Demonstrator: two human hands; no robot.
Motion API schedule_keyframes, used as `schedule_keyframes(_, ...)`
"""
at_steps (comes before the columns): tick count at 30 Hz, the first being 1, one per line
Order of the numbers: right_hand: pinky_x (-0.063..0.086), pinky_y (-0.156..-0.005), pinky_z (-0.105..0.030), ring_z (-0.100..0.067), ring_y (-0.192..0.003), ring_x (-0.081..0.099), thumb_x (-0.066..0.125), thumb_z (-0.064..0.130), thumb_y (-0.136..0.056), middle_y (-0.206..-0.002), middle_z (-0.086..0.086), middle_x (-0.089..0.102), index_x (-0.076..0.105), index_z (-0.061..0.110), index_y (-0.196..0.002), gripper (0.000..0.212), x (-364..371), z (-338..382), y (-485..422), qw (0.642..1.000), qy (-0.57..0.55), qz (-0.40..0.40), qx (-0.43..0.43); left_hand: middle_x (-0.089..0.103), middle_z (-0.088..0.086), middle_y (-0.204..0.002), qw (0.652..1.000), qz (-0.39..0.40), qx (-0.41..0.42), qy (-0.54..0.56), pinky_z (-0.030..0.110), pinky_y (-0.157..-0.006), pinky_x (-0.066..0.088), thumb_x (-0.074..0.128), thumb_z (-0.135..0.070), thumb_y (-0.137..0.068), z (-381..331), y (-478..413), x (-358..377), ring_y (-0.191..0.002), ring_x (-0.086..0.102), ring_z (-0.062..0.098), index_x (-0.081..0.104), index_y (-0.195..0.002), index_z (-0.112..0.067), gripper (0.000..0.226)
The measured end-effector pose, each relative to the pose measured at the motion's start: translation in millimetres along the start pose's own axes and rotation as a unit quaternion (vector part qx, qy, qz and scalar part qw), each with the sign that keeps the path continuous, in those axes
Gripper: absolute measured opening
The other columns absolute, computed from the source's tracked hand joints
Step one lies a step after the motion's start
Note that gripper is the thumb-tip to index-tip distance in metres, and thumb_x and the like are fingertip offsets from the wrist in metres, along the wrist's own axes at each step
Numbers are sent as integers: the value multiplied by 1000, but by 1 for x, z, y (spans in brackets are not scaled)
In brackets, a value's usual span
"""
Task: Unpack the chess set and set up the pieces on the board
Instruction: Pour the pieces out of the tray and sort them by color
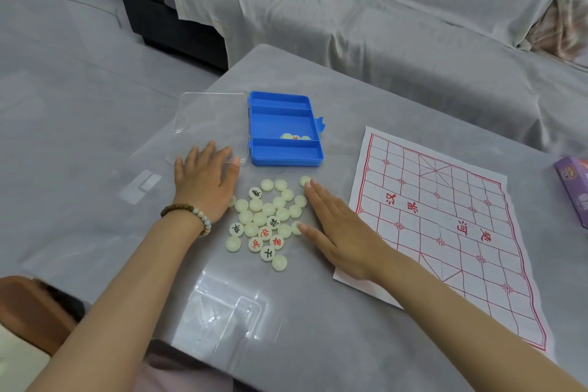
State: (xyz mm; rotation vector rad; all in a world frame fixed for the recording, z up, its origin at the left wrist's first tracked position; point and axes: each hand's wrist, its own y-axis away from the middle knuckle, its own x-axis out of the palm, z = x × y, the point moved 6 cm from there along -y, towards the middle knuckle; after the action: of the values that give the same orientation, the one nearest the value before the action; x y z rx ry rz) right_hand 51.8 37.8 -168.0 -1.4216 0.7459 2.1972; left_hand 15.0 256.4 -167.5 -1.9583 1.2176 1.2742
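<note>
Landmark: blue box [285, 158], open on the grey table [334, 312]; all places below referred to it.
Box contents: a few pale pieces [295, 137] lay in the middle compartment against its near divider; one showed a red mark.
Lid: clear lid [210, 118] lay flat, touching the box's left side.
Pile: cream discs [267, 219] were heaped on the table just in front of the box, most face down, several showing black or red characters.
Left hand [203, 183]: flat, fingers spread, palm down, holding nothing; it lay in front-left of the box, fingertips over the lid's near edge, heel against the pile's left side.
Right hand [340, 229]: flat, open, holding nothing; it lay in front-right of the box, fingertips touching discs on the pile's right edge.
Board: paper sheet [445, 226] with a red grid lay right of the box; the right wrist covered its near-left corner.
Bracelet: beads [187, 215] on the left wrist.
Other: purple carton [574, 188] far right of the box at the frame edge; covered sofa [381, 9] behind the box.
</note>
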Motion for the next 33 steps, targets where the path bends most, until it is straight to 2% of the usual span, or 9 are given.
schedule_keyframes(10, -5, -116, -24, -8, -144, -9, 24, 51, -97, -158, 4, -11, -3, 21, -150, 66, 2, 19, -24, 999, -25, -19, 21, 10, 1, -156, 1000, 6, 1, 2, 42, -115, -4, 15, -42, -98, 0, 0, 0, -143, 2, 23, 25, -145, -26, 50)
schedule_keyframes(12, 1, -116, -23, -10, -145, 0, 26, 48, -98, -159, 3, 0, 5, 19, -150, 63, 6, 34, -23, 999, -31, -33, -4, 9, 1, -156, 1000, 10, -3, 7, 41, -115, -5, 15, -42, -98, 1, 0, -1, -144, 1, 23, 25, -145, -26, 50)
schedule_keyframes(15, 25, -110, -26, -16, -136, 30, 35, 43, -98, -150, 0, 32, 27, 18, -145, 54, -15, 37, -32, 991, -93, -100, -10, 8, 0, -156, 1000, 19, -10, 14, 41, -115, -6, 14, -43, -98, 0, 0, 0, -143, 0, 22, 23, -145, -28, 51)
schedule_keyframes(18, 24, -110, -27, -13, -138, 29, 40, 41, -97, -151, 2, 31, 29, 18, -145, 55, -53, 23, -65, 984, -41, -175, 1, 7, -1, -156, 1000, 22, -11, 18, 40, -114, -6, 14, -44, -98, -1, -1, -1, -143, -1, 21, 22, -146, -28, 51)
schedule_keyframes(22, 19, -113, -31, -15, -143, 18, 33, 42, -99, -156, 1, 20, 23, 17, -148, 56, -64, 3, -124, 994, -12, -104, 25, 6, -2, -156, 999, 23, -9, 30, 40, -115, -7, 14, -43, -98, -1, 0, -2, -143, -2, 20, 22, -145, -28, 50)
schedule_keyframes(24, 23, -112, -33, -17, -142, 22, 29, 42, -100, -154, 0, 25, 26, 16, -147, 53, -56, -2, -142, 998, 8, -53, 30, 7, -2, -156, 999, 18, -7, 29, 40, -115, -7, 14, -43, -98, -1, -1, -3, -143, -1, 20, 23, -145, -29, 50)
schedule_keyframes(26, 29, -108, -34, -19, -138, 31, 28, 39, -101, -151, 1, 32, 35, 16, -143, 48, -51, -3, -147, 998, 25, -44, 34, 7, -2, -156, 999, 17, -5, 27, 40, -115, -7, 14, -43, -98, 0, -1, -2, -143, -1, 20, 23, -145, -29, 50)
schedule_keyframes(29, 44, -93, -36, -22, -118, 51, 35, 31, -100, -138, 0, 48, 48, 17, -133, 38, -57, -3, -142, 992, 63, -106, 24, 6, -3, -156, 999, 20, -3, 30, 39, -115, -8, 14, -44, -98, 1, -2, -1, -143, -2, 20, 22, -145, -30, 50)
schedule_keyframes(33, 46, -82, -33, -20, -104, 58, 48, 30, -96, -121, 1, 59, 59, 20, -121, 29, -67, -6, -140, 985, 95, -144, 4, 6, -3, -156, 999, 20, -2, 32, 39, -115, -8, 14, -43, -98, 1, -2, -1, -143, -2, 19, 22, -145, -30, 49)
